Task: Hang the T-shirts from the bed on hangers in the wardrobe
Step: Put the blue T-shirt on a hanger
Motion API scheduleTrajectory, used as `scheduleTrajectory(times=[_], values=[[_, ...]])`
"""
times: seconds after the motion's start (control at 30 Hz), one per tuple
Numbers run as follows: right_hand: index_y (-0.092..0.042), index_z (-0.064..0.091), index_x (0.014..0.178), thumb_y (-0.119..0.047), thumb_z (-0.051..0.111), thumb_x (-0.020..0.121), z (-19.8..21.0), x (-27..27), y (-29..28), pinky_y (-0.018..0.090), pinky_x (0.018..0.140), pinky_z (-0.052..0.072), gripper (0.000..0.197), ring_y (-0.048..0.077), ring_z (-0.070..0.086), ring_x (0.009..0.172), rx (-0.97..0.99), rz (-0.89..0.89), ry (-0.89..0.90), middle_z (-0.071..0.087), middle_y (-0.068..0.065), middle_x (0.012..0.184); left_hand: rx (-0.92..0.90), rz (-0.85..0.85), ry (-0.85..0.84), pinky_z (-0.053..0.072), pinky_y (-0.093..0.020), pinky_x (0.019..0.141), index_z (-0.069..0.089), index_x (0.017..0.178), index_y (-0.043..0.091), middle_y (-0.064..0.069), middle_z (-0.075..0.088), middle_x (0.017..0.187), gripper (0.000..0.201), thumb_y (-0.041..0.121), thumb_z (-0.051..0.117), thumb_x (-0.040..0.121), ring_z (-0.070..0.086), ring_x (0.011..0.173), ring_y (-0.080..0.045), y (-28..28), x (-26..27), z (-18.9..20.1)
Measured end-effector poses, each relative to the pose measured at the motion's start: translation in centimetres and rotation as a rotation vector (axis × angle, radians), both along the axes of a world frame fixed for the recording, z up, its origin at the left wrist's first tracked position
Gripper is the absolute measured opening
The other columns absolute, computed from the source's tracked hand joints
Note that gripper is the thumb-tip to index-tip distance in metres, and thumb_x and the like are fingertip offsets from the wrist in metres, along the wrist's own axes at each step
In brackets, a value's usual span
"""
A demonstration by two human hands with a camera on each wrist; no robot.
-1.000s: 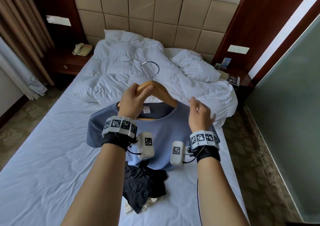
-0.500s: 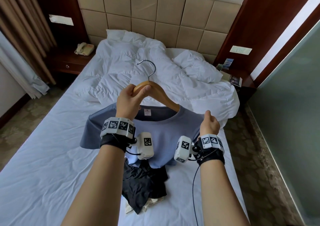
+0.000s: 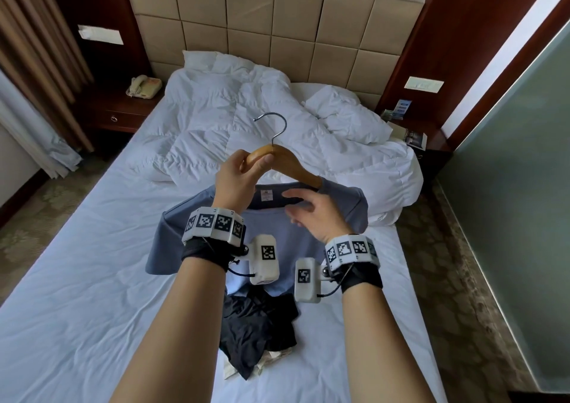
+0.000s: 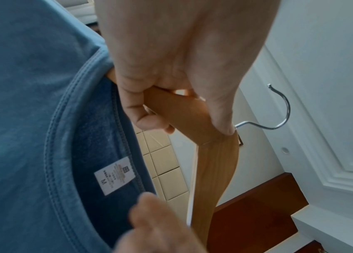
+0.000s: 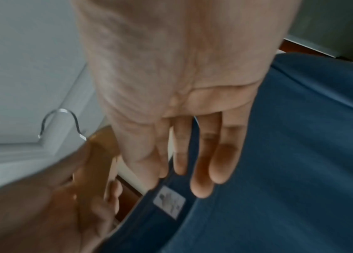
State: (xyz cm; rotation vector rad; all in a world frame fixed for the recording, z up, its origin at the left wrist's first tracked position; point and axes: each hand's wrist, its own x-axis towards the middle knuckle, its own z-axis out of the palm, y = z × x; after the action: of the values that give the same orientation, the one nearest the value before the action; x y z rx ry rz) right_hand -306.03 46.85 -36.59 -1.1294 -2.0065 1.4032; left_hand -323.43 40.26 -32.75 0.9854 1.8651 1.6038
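My left hand [image 3: 256, 163] grips a wooden hanger [image 3: 293, 166] just under its metal hook [image 3: 274, 125], above the bed [image 3: 77, 294]. A blue T-shirt [image 3: 277, 242] hangs on it, with the hanger's right arm inside the collar. My right hand [image 3: 296, 208] is open, fingers straight at the collar beside the white label [image 3: 265, 195]. The left wrist view shows fingers [image 4: 147, 119] curled round the hanger [image 4: 212, 162], the shirt [image 4: 30, 119] at left. In the right wrist view the fingers [image 5: 203, 171] lie over the collar [image 5: 171, 188]; contact is unclear.
A black garment [image 3: 259, 322] lies crumpled on the sheet below my wrists, on something cream [image 3: 271, 358]. A rumpled white duvet [image 3: 216, 125] and pillow [image 3: 348, 116] fill the head end. Nightstands [image 3: 123, 112] flank the bed; a glass wall [image 3: 509, 186] runs along the right.
My right hand let go of the shirt's right shoulder and moved left to the collar, fingers now straight. The left hand kept its grip on the hanger.
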Motion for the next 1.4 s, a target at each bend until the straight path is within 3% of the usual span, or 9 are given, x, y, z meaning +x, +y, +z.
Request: scheduleTrajectory(times=[0.13,0.33,0.57,0.73,0.87,1.0,1.13,1.3,1.4], values=[[-0.031,0.07,0.119,-0.023,0.07,0.081,-1.8,-0.8,-0.4,0.033,0.096,0.05,0.039,0.017,0.063,0.108,0.152,0.043,-0.287,0.064,-0.003,0.124,0.049,-0.046,-0.02,0.047,-0.038,0.062,0.052,0.087,-0.004,-0.008,0.048,0.079,0.052,0.044,0.072,0.087,0.048,0.074,-0.015,-0.2,0.9,0.6],[-0.022,0.079,0.092,-0.019,0.073,0.085,-2.3,0.0,-1.7,0.035,0.079,0.055,0.01,0.016,0.069,0.079,0.293,-0.197,-0.137,0.074,0.0,0.08,0.065,-0.055,-0.024,0.046,-0.023,0.047,0.054,0.092,-0.008,-0.011,0.05,0.081,0.048,0.038,0.068,0.091,0.051,0.073,-0.015,-1.0,2.3,1.1],[-0.016,0.077,0.089,-0.011,0.073,0.086,-0.6,2.3,-1.7,0.027,0.08,0.056,0.007,0.012,0.07,0.08,0.275,-0.27,0.137,0.075,-0.002,0.081,0.031,-0.055,0.01,0.049,-0.041,0.054,0.053,0.083,-0.001,-0.009,0.045,0.076,0.041,0.035,0.071,0.089,0.047,0.07,-0.015,-1.5,5.2,1.7],[-0.016,0.079,0.093,-0.012,0.072,0.087,1.2,4.2,-1.7,0.008,0.069,0.046,0.009,0.006,0.067,0.076,0.33,-0.245,0.094,0.076,-0.001,0.084,-0.032,-0.044,0.072,0.052,-0.039,0.054,0.051,0.081,0.01,-0.009,0.048,0.077,0.035,0.039,0.068,0.091,0.051,0.072,-0.017,-1.5,7.0,3.2],[-0.018,0.079,0.09,-0.013,0.071,0.086,3.0,4.9,-1.5,0.028,0.077,0.057,0.01,0.013,0.07,0.08,0.342,-0.17,0.033,0.077,-0.001,0.084,-0.119,-0.066,0.26,0.054,-0.055,0.059,0.055,0.087,0.006,-0.017,0.064,0.081,0.052,0.058,0.058,0.087,0.062,0.073,-0.033,-1.6,7.4,5.5],[-0.025,0.075,0.087,-0.013,0.066,0.088,5.6,5.2,-1.7,0.038,0.08,0.059,0.016,0.022,0.071,0.08,0.367,-0.135,-0.034,0.076,0.002,0.082,-0.082,-0.106,0.377,0.054,-0.055,0.071,0.057,0.083,0.011,-0.011,0.068,0.077,0.055,0.066,0.05,0.082,0.066,0.075,-0.033,-1.9,7.4,8.1],[-0.038,0.07,0.077,-0.02,0.063,0.085,8.5,5.7,-3.3,0.039,0.078,0.058,0.02,0.02,0.07,0.081,0.457,-0.217,-0.063,0.074,-0.003,0.079,-0.062,-0.162,0.397,0.056,-0.055,0.068,0.059,0.095,0.003,-0.011,0.069,0.081,0.048,0.051,0.054,0.094,0.067,0.08,-0.033,-2.7,7.6,10.5],[-0.018,0.07,0.106,-0.011,0.063,0.076,11.2,7.0,-7.3,0.043,0.082,0.054,0.031,0.023,0.062,0.091,0.777,-0.541,0.159,0.068,-0.001,0.097,-0.003,-0.269,0.386,0.058,-0.051,0.062,0.058,0.096,0.0,-0.002,0.064,0.072,0.043,0.043,0.054,0.098,0.069,0.077,-0.034,-4.2,6.9,12.1],[-0.017,0.058,0.131,-0.024,0.071,0.079,12.5,7.7,-9.0,0.041,0.102,0.042,0.054,0.027,0.054,0.118,0.784,-0.456,-0.208,0.06,0.004,0.126,0.033,-0.357,0.389,0.058,-0.051,0.062,0.057,0.094,0.002,0.0,0.064,0.071,0.044,0.046,0.054,0.097,0.069,0.076,-0.031,-5.6,6.8,12.6]])
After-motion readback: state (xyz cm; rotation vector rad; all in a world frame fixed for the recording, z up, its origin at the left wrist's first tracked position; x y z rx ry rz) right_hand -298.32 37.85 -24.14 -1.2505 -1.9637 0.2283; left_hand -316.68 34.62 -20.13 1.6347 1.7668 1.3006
